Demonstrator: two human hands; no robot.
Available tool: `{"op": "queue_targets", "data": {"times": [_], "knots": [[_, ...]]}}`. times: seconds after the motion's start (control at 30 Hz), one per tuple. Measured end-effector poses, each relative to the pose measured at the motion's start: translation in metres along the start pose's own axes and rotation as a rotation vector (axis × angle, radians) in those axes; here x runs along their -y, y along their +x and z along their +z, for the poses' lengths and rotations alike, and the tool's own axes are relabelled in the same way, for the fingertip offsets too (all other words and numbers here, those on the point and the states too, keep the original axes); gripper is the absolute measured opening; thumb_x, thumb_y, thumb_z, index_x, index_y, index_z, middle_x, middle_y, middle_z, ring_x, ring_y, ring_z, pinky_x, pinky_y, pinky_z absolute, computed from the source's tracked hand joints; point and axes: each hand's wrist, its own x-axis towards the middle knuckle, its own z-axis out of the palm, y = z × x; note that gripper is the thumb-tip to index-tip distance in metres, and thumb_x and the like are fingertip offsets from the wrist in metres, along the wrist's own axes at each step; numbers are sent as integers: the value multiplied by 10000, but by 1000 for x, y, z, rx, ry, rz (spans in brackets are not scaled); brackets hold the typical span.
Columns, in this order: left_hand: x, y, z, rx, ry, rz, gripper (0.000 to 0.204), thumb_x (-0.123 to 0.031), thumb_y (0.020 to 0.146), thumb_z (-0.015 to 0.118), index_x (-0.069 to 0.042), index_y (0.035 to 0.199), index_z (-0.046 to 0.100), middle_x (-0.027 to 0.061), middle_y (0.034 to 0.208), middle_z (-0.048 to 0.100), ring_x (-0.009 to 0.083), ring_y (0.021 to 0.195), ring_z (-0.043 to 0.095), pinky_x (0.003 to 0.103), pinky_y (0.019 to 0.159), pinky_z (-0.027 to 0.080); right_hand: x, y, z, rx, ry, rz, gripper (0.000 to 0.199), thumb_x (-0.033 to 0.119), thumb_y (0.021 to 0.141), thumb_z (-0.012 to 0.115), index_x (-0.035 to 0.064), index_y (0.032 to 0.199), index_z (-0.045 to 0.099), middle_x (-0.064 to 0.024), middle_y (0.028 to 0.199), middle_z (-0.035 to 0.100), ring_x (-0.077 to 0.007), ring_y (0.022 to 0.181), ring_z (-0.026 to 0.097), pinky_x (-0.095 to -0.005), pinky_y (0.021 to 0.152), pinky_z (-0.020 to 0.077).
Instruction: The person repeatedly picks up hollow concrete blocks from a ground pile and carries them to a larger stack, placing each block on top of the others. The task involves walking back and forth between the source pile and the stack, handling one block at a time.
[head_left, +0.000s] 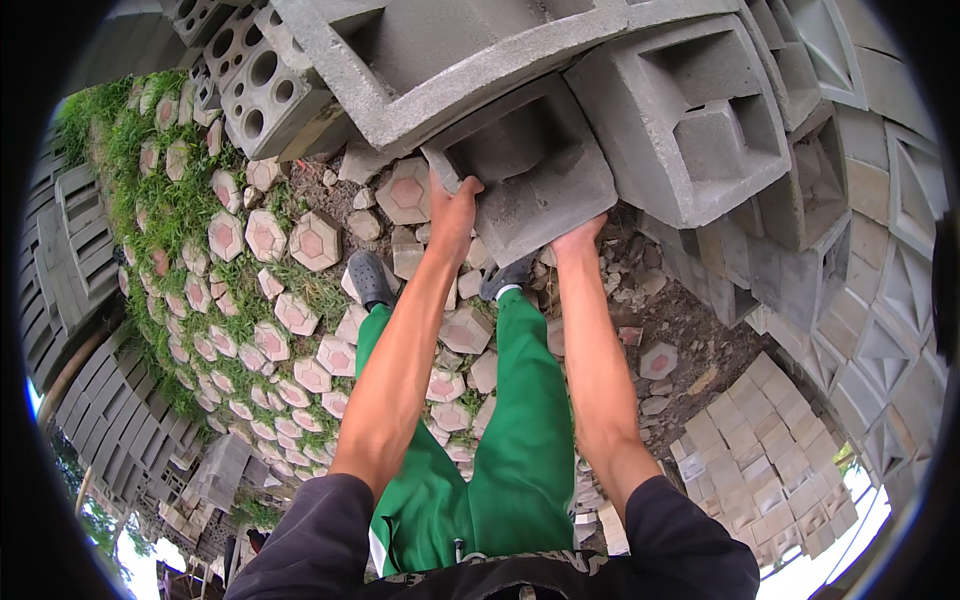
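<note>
While I look down past my green trousers (520, 440), I hold a grey hollow concrete block (520, 170) out in front of me, its open cavity facing up toward me. My left hand (452, 215) grips the block's left lower corner, fingers curled up over the edge. My right hand (580, 238) presses under the lower right edge, the fingers hidden beneath the block, so I cannot tell how far they wrap. The block sits between both hands, above my dark shoes (372, 278).

Just above it, a long grey block (440, 60) overlaps its upper edge, and a larger hollow block (690, 120) lies close against its right side; I cannot tell whether they touch. More stacked blocks (860, 230) crowd the right rim. To the left, the ground is laid with hexagonal pavers (265, 235) with grass (180, 200) between them, and that side is open. Loose rubble and soil (670, 310) lie below right, beside a stack of pale bricks (770, 450).
</note>
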Motion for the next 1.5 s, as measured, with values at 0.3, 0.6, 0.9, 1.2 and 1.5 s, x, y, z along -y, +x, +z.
{"op": "queue_targets", "data": {"times": [0.3,0.6,0.9,1.2,1.5], "knots": [[21,-80,-23,241,187,-263,954,-560,874,521,11,1465,37,202,1515,141,289,1396,178,367,1125,176,-41,-117,-22,-224,-324,227,726,585,946,255,76,1461,196,-123,1511,223,-272,1393,214,-494,1120,173],[31,-205,-196,286,259,-425,607,-393,942,495,41,1347,367,202,1325,470,245,1239,453,343,1022,359,-142,-288,-81,-291,-674,510,605,440,986,316,60,1448,222,-128,1488,286,-280,1362,282,-493,1092,233],[-51,-241,-375,140,334,-142,152,-98,800,622,-30,935,629,71,848,659,160,786,625,302,710,506,-266,-376,66,142,-1311,615,501,427,951,422,82,1313,460,-135,1319,509,-269,1192,504,-472,990,384],[-149,-309,-492,-143,66,-83,203,-155,714,746,-48,822,611,33,740,621,116,662,579,267,603,475,-313,-403,154,468,-1767,547,518,451,907,505,91,1281,499,-107,1228,579,-249,1108,558,-422,888,444],[-161,-390,-537,-467,-122,-148,292,-262,805,713,-65,675,542,26,620,568,102,548,547,263,495,432,-341,-440,232,868,-1930,479,498,439,925,485,85,1274,516,-110,1211,591,-265,1101,565,-419,872,455]]}}
